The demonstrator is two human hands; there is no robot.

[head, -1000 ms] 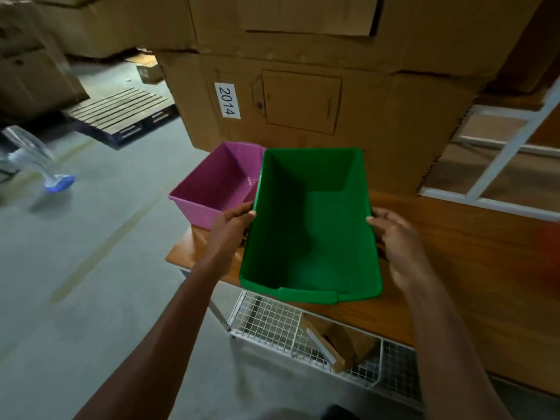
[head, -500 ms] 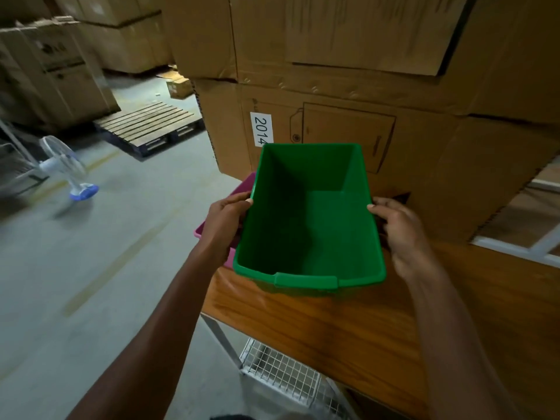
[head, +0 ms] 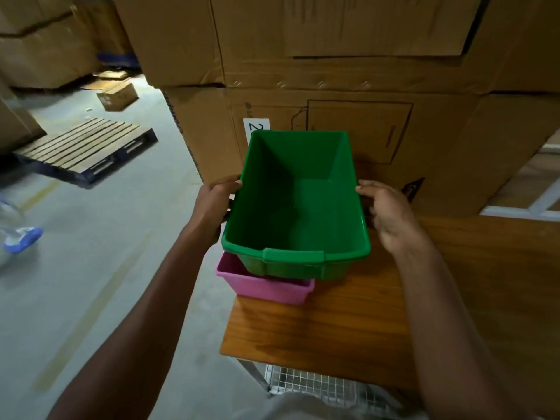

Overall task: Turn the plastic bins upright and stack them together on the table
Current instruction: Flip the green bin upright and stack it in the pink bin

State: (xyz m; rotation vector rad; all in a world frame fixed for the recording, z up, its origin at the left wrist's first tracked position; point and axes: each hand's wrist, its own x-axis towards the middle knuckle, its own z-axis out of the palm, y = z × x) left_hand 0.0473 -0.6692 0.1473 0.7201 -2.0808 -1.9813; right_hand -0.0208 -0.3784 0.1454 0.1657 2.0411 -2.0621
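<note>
The green bin (head: 298,204), beside the pink bin (head: 266,284) 1 second ago, now sits upright above it at the table (head: 327,328) corner, its 2 long rims clasped by the left hand (head: 213,204) and right hand (head: 389,212).

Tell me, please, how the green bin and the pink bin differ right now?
The green bin is held by the left hand and right hand; the pink bin rests on the table. Green sits above, fully visible; pink is mostly hidden beneath. Both are upright, open-topped plastic bins.
</note>
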